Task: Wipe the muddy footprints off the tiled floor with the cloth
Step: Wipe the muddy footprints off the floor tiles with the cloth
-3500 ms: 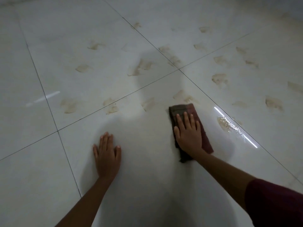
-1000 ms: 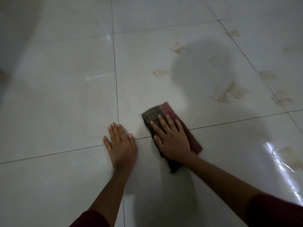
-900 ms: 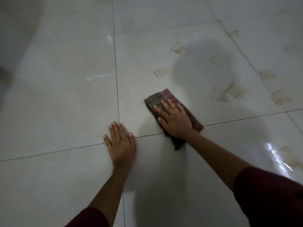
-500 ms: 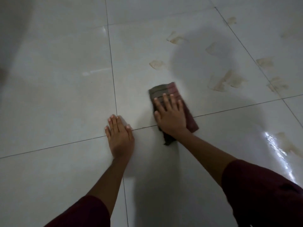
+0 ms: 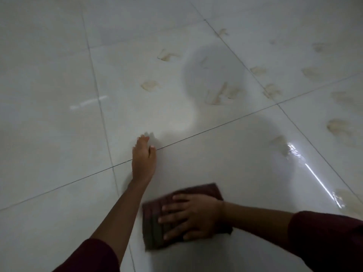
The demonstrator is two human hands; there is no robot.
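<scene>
Nearest, the right hand (image 5: 193, 216) presses flat on the cloth (image 5: 155, 228), now pulled back from the far tile; beyond, the left hand (image 5: 143, 158), fingers straight, braces on the floor (image 5: 49, 134); farther off, footprints (image 5: 150, 85) remain; much wiping probably left.

- Views: one, head-worn, wide-angle; lines bend toward the frame edges
- Facing: forward and steeply down onto the tiled floor (image 5: 59, 144)
- Nearness: close; both forearms enter from the lower edge, left hand (image 5: 143, 160) at centre, right hand (image 5: 194, 216) lower centre
- Reach: floor fills the frame to the upper edge
- Shared ground: none, no second view
</scene>
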